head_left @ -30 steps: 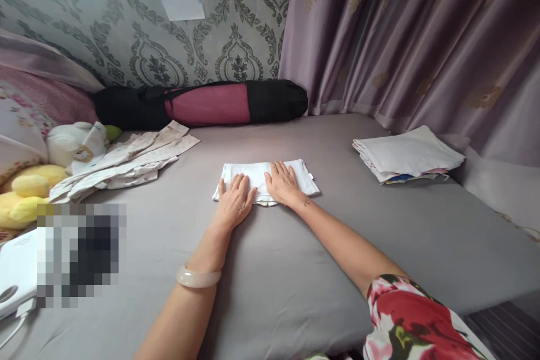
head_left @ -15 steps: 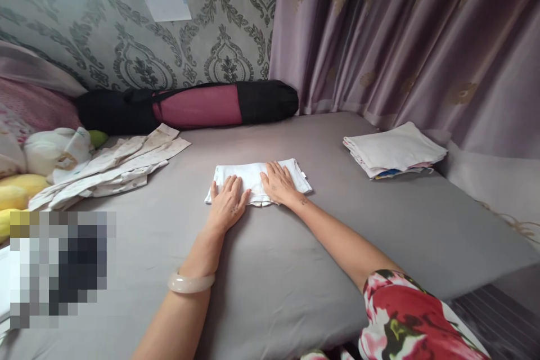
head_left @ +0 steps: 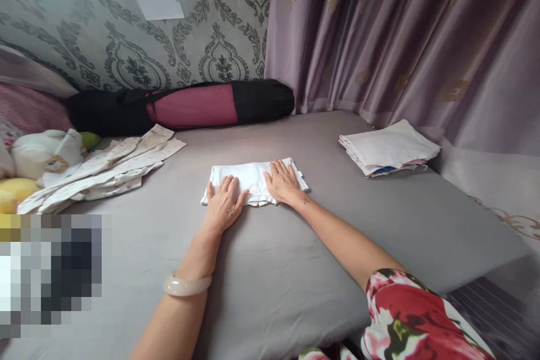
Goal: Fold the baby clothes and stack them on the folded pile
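A folded white garment (head_left: pixel 252 175) lies flat on the grey bed sheet (head_left: pixel 270 270) in front of me. A small tag sticks out at its right edge. My left hand (head_left: pixel 224 203) rests palm down on its left part, fingers spread. On its right part my right hand (head_left: pixel 283 181) lies flat with the fingers stretched out. Both palms and whatever is under them are hidden. A pale bangle (head_left: pixel 188 285) circles my left forearm.
At the right stands a stack of folded clothes (head_left: pixel 390 147). Light patterned clothes (head_left: pixel 105 171) lie loosely at the left beside a plush toy (head_left: pixel 44 152). A long black and maroon bag (head_left: pixel 192 106) runs along the wall. Purple curtains (head_left: pixel 379 39) hang at the back right.
My right hand has slid slightly to the right across the garment. The left hand stays flat on it. The whole view has shifted a little.
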### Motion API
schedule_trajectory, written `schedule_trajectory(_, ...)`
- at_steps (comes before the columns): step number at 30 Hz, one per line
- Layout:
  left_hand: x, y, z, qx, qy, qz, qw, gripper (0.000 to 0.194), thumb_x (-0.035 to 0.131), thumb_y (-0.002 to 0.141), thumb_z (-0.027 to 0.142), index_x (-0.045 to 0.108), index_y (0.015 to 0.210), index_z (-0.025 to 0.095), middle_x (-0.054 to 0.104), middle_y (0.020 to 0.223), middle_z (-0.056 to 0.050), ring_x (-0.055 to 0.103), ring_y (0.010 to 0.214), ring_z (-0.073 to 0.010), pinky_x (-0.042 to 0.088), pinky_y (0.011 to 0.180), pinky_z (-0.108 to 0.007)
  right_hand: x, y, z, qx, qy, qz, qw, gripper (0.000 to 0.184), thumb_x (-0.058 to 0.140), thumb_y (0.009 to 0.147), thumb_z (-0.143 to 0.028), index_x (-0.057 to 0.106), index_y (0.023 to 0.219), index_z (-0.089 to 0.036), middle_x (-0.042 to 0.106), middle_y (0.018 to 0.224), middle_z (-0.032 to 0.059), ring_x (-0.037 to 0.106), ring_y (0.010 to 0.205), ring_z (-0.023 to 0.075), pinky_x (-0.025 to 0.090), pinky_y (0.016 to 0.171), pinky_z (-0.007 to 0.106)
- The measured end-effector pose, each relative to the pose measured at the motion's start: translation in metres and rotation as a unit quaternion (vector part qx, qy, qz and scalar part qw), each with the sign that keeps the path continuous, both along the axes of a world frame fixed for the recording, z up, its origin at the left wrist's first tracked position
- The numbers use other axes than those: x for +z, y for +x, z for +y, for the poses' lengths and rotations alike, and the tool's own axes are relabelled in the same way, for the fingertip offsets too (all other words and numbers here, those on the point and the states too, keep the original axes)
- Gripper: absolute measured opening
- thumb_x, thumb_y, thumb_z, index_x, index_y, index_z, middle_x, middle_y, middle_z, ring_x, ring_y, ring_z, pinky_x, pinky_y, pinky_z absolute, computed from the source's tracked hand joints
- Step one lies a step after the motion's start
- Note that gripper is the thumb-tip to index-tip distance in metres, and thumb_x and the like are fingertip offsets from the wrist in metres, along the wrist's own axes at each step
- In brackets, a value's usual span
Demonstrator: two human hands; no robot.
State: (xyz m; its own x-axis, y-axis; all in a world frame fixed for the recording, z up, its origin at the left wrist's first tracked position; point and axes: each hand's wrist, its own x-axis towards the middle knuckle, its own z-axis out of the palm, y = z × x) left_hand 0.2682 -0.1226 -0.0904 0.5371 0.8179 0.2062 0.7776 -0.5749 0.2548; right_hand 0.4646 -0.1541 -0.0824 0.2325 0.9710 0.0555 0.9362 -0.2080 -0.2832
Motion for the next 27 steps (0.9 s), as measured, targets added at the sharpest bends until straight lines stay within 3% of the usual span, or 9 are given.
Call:
schedule_trajectory(17, 0.002, 0.0, 0.0, 0.006, -0.014, 0.017, 1.0, 0.052, 0.032, 0.1, 0.045, 0.045, 0.141, 0.016, 0.043, 0.151, -0.017, 0.034, 0.144, -0.0284, 0.008, 0.119, -0.061, -0.001, 0.014, 0.0, -0.018, -0.027, -0.021, 0.999, 0.061, 0.023, 0.102, -0.036, 0.032, 0.151, -0.003, 0.025, 0.161, 0.0148, 0.016, 0.15, 0.0253, 0.01, 0.121, 0.044)
schedule_trajectory(27, 0.003, 0.001, -0.001, 0.001, -0.019, 0.019, 1.0, 0.056, 0.032, 0.099, 0.051, 0.044, 0.142, 0.016, 0.042, 0.152, -0.018, 0.032, 0.145, -0.0301, 0.007, 0.119, -0.061, 0.003, 0.015, -0.021, -0.076, -0.05, -0.046, 0.995, 0.064, 0.024, 0.102, -0.043, 0.028, 0.153, -0.004, 0.019, 0.162, 0.0191, 0.02, 0.148, 0.0318, 0.018, 0.118, 0.048)
